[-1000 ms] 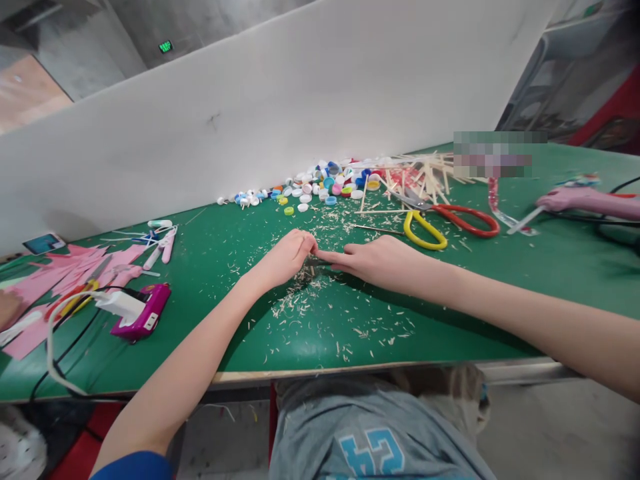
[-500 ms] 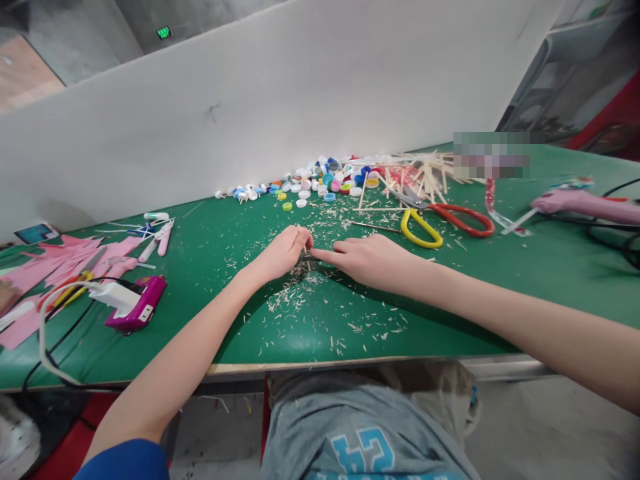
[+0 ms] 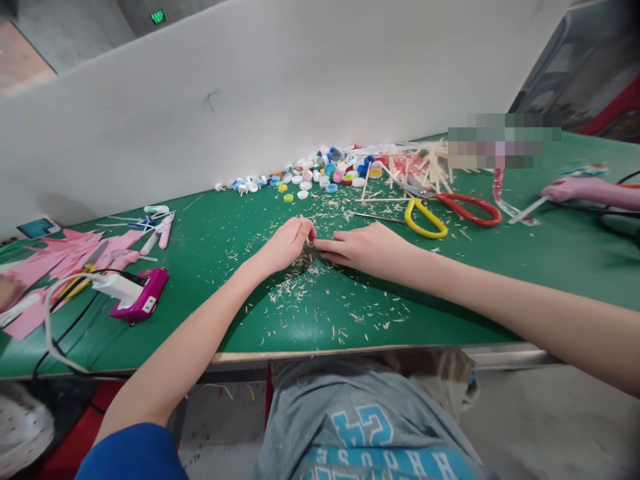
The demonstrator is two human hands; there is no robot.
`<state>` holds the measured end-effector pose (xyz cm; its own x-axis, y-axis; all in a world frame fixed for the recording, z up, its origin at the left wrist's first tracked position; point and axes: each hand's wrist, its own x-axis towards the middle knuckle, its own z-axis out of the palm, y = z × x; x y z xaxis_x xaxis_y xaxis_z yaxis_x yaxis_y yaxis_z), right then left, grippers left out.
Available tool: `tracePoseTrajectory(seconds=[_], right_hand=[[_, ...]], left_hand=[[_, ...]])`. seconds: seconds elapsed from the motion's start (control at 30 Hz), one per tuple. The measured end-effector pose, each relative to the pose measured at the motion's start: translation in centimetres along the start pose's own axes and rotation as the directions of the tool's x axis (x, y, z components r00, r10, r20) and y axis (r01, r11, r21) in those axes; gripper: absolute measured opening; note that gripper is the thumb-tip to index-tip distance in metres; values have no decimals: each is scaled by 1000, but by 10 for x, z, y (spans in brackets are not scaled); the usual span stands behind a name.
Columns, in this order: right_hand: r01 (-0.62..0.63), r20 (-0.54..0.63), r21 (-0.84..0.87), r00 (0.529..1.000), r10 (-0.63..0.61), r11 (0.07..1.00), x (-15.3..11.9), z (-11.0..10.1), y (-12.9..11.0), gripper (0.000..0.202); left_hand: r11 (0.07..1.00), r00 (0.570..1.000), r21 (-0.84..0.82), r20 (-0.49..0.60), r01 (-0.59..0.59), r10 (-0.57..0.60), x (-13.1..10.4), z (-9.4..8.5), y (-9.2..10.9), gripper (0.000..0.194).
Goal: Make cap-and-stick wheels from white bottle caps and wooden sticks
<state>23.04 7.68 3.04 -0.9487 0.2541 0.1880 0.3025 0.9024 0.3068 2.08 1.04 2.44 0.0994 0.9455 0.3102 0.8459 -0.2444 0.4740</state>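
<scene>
My left hand (image 3: 291,241) is closed in a pinch around a short wooden stick (image 3: 309,255), whose pale end shows below the fingers. My right hand (image 3: 365,247) is closed on a thin dark blade, mostly covered by the fingers, with the index finger stretched along it toward the stick. Blade and stick meet, or nearly so, between the two hands. Pale wood shavings (image 3: 294,285) are scattered beneath and around them on the green tabletop (image 3: 230,337). Scissors (image 3: 424,218) with a yellow and a red handle lie open, right of my right hand.
Bottle caps (image 3: 303,185) and wooden sticks (image 3: 434,172) are heaped along the white partition (image 3: 280,80). A pink glue gun (image 3: 583,191) lies far right. At left are a purple power strip (image 3: 140,297) with cables, pink sheets (image 3: 65,257) and part of another person's hand (image 3: 9,292).
The camera view has tilted slightly. Both hands stay together over the shavings and keep their grips; the right index finger has shifted a little against the stick.
</scene>
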Motion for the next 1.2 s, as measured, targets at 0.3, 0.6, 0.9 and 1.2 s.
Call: tracePoseTrajectory(seconds=[0.3, 0.6, 0.9, 1.2], right_hand=[[49, 110, -10, 993, -47, 999, 1, -8, -4, 43], [50, 60, -96, 997, -45, 994, -6, -2, -8, 44], [-19, 52, -71, 998, 23, 997, -4, -6, -10, 45], [29, 102, -39, 994, -25, 999, -3, -12, -6, 45]], left_hand=[[1000, 1000, -1, -15, -25, 25, 0, 1, 0, 48], [1000, 1000, 25, -12, -3, 3, 0, 1, -3, 49], [999, 1000, 52, -5, 10, -10, 1, 0, -3, 49], [994, 999, 102, 15, -40, 39, -1, -4, 5, 54]])
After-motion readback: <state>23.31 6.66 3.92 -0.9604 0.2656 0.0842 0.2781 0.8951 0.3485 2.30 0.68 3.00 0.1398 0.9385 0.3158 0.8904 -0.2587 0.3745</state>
